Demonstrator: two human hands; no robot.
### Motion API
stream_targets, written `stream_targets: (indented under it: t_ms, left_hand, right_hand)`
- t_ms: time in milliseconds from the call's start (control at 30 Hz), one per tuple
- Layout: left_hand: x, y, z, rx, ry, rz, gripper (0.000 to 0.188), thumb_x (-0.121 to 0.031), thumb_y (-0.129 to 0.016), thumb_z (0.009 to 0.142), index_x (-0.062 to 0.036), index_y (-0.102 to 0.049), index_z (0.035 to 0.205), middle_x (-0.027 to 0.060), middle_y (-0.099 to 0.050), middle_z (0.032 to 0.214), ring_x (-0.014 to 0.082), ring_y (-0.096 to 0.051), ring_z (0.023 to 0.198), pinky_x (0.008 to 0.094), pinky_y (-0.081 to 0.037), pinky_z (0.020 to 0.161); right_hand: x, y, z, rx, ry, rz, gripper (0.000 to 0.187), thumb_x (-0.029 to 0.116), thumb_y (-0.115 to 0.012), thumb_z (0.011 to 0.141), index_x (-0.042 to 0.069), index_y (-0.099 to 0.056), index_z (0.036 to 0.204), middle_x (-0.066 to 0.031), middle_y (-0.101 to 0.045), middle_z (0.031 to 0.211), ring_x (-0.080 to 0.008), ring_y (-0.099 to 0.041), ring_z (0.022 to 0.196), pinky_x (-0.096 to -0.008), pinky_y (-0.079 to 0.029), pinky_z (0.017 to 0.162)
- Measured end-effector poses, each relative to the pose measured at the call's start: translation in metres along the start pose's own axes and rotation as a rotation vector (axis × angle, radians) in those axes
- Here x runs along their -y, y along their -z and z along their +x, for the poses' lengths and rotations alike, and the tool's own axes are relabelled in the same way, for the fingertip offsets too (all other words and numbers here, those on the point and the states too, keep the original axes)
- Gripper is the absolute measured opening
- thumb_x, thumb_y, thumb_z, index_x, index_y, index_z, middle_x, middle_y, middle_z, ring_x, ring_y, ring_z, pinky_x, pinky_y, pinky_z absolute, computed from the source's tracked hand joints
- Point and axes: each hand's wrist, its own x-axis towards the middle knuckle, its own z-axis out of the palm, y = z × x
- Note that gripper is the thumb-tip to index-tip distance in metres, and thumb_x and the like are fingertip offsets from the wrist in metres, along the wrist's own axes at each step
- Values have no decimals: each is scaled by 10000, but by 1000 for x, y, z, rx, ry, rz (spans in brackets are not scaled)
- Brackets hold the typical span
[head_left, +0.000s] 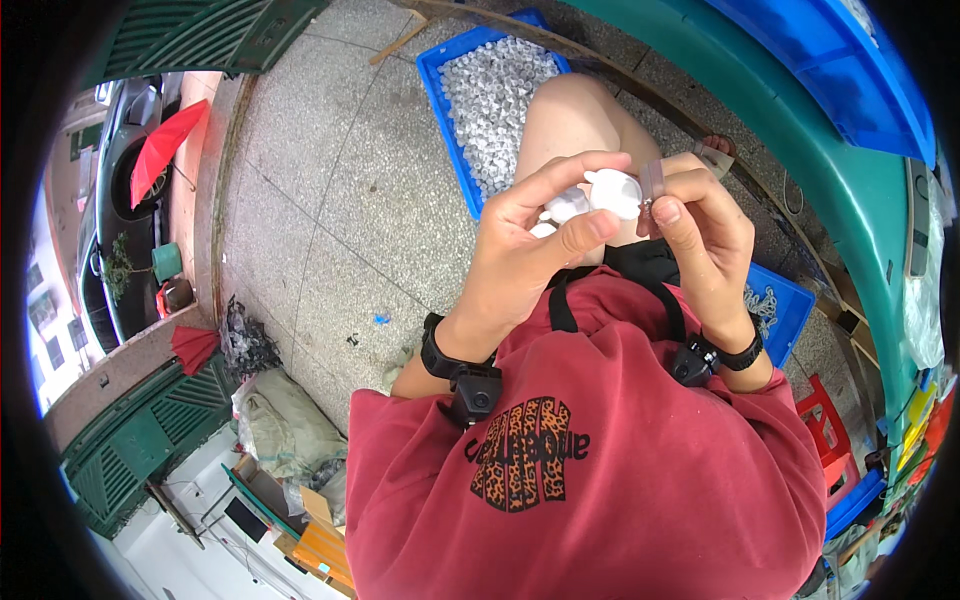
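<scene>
My left hand (520, 235) is closed on a white round plastic piece (614, 194) with a small tab, its rim between thumb and forefinger. More white pieces (567, 205) of a similar look sit inside the same hand, partly covered by the fingers. Close beside the round piece, my right hand (712, 225) pinches a small translucent brownish strip (651, 182) between thumb and fingers. Whether the strip touches the round piece I cannot tell. Both hands are raised over my lap, near my bare knee.
Beyond my knee, a blue tray (447, 150) full of small whitish parts stands on the speckled floor (340, 190). A second blue tray (795, 345) with pale pieces lies right of my right wrist. A green table edge (840, 150) curves along the right; a red stool (825, 425) stands below it.
</scene>
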Motion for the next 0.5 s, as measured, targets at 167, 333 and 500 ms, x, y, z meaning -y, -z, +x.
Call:
stream_targets:
  t_ms: [167, 333, 500]
  left_hand:
    - [-1, -2, -1, -29, -120, 140, 325, -95, -651, 791, -15, -571, 1096, 7, -524, 933, 48, -507, 707, 171, -423, 582]
    - [-2, -3, -4, -48, -127, 150, 326, -89, -655, 786, -15, -571, 1092, 12, -528, 927, 49, -507, 708, 168, -423, 577]
    - [-3, -3, -4, -45, -139, 168, 330, -85, -661, 781, -12, -571, 1090, 18, -528, 937, 52, -509, 715, 167, -428, 582]
  right_hand:
    - [0, -2, 1, 2, 0, -16, 62, 44, -540, 854, -13, -551, 831, -53, -525, 789, -78, -470, 660, -205, -385, 589]
    - [1, -4, 1, -12, -6, -31, 66, 46, -543, 853, -15, -548, 827, -54, -526, 779, -82, -477, 666, -209, -391, 598]
    - [1, -5, 1, -19, 19, -37, 63, 42, -546, 849, -16, -548, 825, -55, -526, 762, -87, -476, 663, -207, -387, 597]
